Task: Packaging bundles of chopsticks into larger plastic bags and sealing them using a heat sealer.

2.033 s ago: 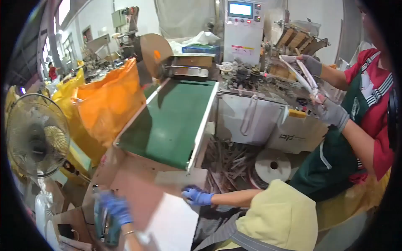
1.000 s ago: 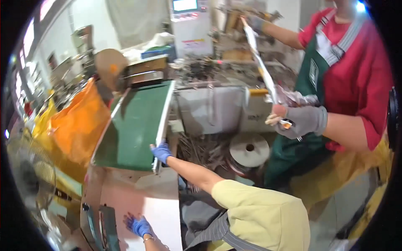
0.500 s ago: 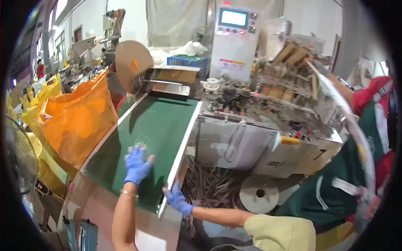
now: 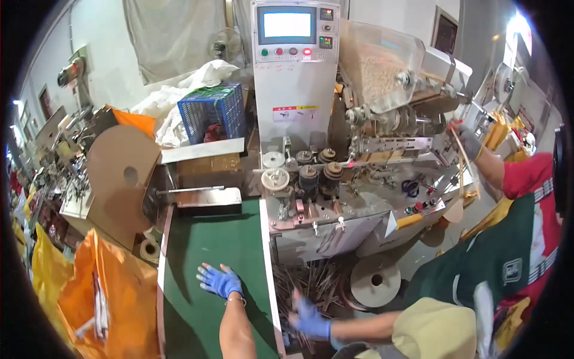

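Observation:
My left hand [image 4: 221, 282], in a blue glove with bare fingertips, is open with its fingers spread over the green conveyor belt [image 4: 197, 245]. Nothing is in it; whether it touches the belt I cannot tell. My right hand [image 4: 311, 317], gloved alike, is just right of the belt's white side rail [image 4: 271, 281]. Motion blurs it, but its fingers look apart and hold nothing visible. Below and beyond it lies a heap of thin strip scraps [image 4: 308, 284].
A machine with a screen cabinet [image 4: 293, 90] and rollers [image 4: 308, 176] stands beyond the belt. Left are a large brown disc [image 4: 119, 173] and an orange sack [image 4: 113, 287]. A blue crate [image 4: 212, 113] sits behind. At right a co-worker's gloved hand [image 4: 469, 142] holds a thin strip.
The view has swung right and the belt now runs straight ahead. My right hand has come off the belt's side rail. My left hand stays open over the belt.

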Demonstrator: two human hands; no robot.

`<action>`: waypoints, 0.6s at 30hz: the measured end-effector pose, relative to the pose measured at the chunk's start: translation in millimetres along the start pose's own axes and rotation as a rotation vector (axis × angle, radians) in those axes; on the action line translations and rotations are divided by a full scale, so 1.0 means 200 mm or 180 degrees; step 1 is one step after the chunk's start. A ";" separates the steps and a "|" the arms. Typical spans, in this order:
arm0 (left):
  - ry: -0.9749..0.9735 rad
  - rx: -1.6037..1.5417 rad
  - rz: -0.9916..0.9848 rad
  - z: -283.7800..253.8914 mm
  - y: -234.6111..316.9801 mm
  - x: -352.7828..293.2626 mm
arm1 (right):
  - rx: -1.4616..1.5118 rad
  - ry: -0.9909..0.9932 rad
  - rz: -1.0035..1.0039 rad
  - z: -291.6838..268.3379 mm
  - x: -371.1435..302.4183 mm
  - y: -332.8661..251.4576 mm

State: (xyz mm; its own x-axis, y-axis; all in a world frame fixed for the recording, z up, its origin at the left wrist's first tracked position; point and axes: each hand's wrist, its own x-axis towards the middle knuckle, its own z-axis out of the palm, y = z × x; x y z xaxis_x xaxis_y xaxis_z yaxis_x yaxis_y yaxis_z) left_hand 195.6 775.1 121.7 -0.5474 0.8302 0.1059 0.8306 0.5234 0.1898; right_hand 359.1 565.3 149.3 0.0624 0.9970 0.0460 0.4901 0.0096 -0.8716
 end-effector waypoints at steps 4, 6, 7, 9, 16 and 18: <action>-0.0571 0.0109 -0.0081 -0.15 0.07 0.03 | -0.0395 0.1489 -0.0872 -0.68 1.26 -0.38; -0.0862 0.0188 -0.0179 -0.19 0.07 0.05 | -0.0274 0.1835 -0.1025 -1.06 1.80 -0.76; -0.0922 0.0240 -0.0140 -0.19 0.10 0.05 | -0.0607 0.2227 -0.1554 -1.26 2.08 -0.82; -0.0962 0.0261 -0.0164 -0.18 0.10 0.05 | -0.0978 0.2300 -0.0959 -1.55 2.41 -1.14; -0.0750 0.0405 -0.0148 -0.11 0.08 0.07 | -0.1988 0.2225 -0.0250 -1.91 2.94 -1.43; -0.0831 0.0367 -0.0149 -0.17 0.12 0.07 | -0.2150 0.2283 -0.0204 -1.95 2.98 -1.42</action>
State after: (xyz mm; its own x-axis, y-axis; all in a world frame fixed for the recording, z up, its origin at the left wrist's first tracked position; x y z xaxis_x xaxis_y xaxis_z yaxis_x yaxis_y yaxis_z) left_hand 203.6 793.1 160.6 -0.5531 0.8180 -0.1579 0.8193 0.5684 0.0748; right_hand 595.8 1127.3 614.2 0.4212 0.7111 0.5630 0.8905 -0.2065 -0.4054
